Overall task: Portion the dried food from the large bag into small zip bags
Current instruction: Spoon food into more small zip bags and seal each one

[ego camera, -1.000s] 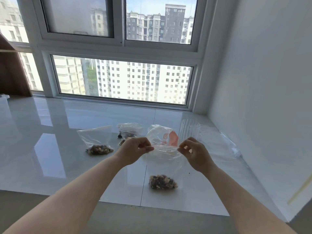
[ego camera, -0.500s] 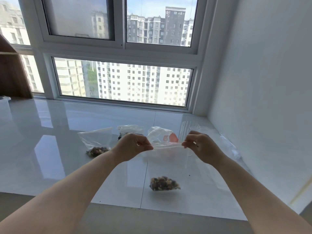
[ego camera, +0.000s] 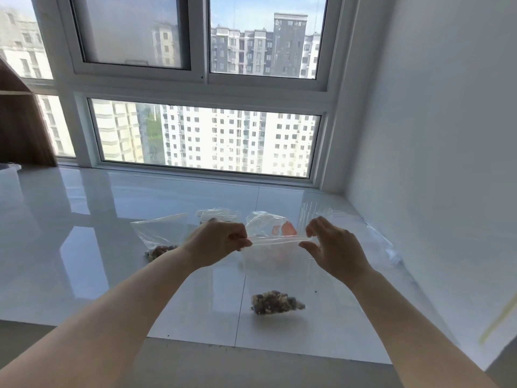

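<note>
A small clear zip bag (ego camera: 275, 264) hangs in front of me above the white tiled ledge (ego camera: 84, 247), with a clump of dried food (ego camera: 277, 302) in its bottom. My left hand (ego camera: 218, 242) pinches the left end of its zip strip. My right hand (ego camera: 334, 247) is at the strip's right end with fingers spread and lifted, its thumb just under the strip. Behind the held bag stands the large clear bag (ego camera: 268, 224) with an orange label. A filled small bag (ego camera: 161, 236) lies to the left, and another small bag (ego camera: 219, 214) shows behind my left hand.
Loose clear plastic bags (ego camera: 377, 242) lie along the white wall (ego camera: 433, 163) on the right. A wooden shelf unit (ego camera: 22, 130) stands at the far left by the window (ego camera: 204, 141). The ledge's front edge (ego camera: 195, 341) drops to a grey floor near me.
Both hands rose with the bag and drew apart along the zip strip. My right hand's fingers went from pinching the strip to spread.
</note>
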